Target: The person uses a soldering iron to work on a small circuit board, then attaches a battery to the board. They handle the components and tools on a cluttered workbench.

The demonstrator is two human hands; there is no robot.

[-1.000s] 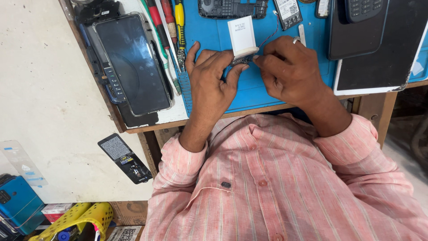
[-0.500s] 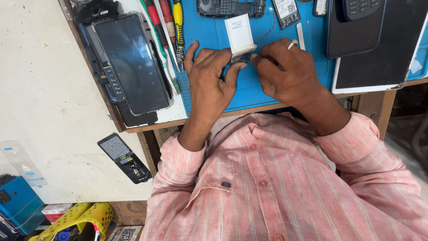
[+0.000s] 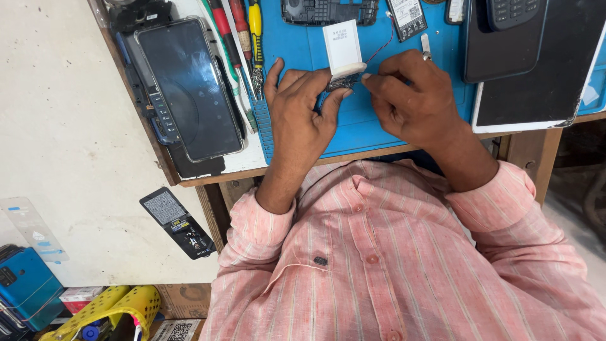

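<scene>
Barely shifted since a second ago. Left hand (image 3: 303,120) pinching small dark part (image 3: 341,82) under white battery (image 3: 343,47), steadying it over blue mat (image 3: 303,44). Right hand (image 3: 413,95) pinching something fine beside it. Battery upright, long axis pointing away from the chest.

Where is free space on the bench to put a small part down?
Bare blue mat between the screwdrivers and the white battery, and below both hands along the front edge. Crowded: the phones at left, the tablet at right.
</scene>
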